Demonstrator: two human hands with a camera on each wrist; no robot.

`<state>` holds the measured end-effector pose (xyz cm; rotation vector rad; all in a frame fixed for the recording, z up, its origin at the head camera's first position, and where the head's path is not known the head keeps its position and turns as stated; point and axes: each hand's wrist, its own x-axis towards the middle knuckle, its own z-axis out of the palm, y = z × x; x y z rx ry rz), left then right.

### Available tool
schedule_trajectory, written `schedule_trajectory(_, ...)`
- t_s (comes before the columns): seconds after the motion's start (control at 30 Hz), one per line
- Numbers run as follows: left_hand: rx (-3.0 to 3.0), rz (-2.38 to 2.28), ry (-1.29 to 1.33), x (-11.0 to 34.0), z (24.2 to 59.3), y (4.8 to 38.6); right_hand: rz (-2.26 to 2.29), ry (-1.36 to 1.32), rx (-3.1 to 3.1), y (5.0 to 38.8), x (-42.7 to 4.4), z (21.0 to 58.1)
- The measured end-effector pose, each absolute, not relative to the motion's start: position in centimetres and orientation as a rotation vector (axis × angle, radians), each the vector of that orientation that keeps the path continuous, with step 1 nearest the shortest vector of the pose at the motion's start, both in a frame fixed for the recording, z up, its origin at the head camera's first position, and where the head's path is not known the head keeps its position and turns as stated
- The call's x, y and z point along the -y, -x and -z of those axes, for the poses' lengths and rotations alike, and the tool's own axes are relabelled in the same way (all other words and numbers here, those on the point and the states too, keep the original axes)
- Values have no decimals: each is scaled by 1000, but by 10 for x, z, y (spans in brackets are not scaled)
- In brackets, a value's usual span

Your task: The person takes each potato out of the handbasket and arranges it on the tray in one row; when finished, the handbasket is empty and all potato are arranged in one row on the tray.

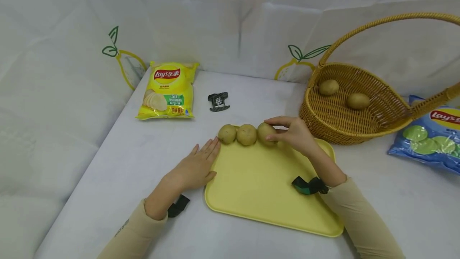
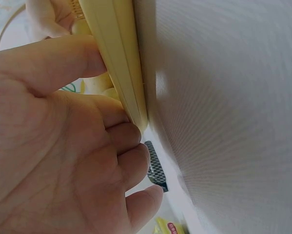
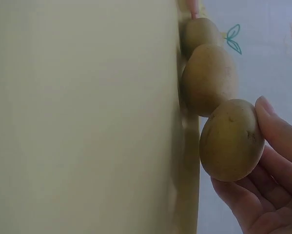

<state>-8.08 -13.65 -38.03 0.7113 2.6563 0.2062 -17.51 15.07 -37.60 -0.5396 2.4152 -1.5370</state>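
My right hand [image 1: 292, 135] holds a potato [image 1: 266, 133] between thumb and fingers at the far edge of a yellow tray [image 1: 266, 187]. In the right wrist view, that potato [image 3: 232, 140] is pinched close beside two others in a row. Those are a middle potato [image 1: 246, 134] and a left potato [image 1: 227, 134], both along the tray's far rim. Flat against the tray's left edge, my left hand [image 1: 195, 167] rests with extended fingers, its fingertips near the left potato. The left wrist view shows the thumb and fingers touching the tray's rim [image 2: 117, 58].
A wicker basket [image 1: 316, 109] with a tall handle stands at the back right, holding two potatoes [image 1: 357, 101]. Beside it lies a blue chip bag [image 1: 427, 139]. A yellow chip bag [image 1: 167, 91] and a small black card-like piece [image 1: 218, 102] lie at the back left.
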Motion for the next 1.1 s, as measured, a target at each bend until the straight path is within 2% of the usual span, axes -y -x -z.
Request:
schedule_trajectory(0.63, -2639, -224, -706, 136, 376, 81, 1399, 536, -2475, 178, -151, 381)
schedule_trajectory(0.93, -2645, -212, -714, 136, 378, 81, 1365, 709, -2304, 182, -162, 381)
schedule_trajectory(1.1, -2649, -214, -718, 137, 379, 81, 1377, 704, -2250, 183, -164, 381)
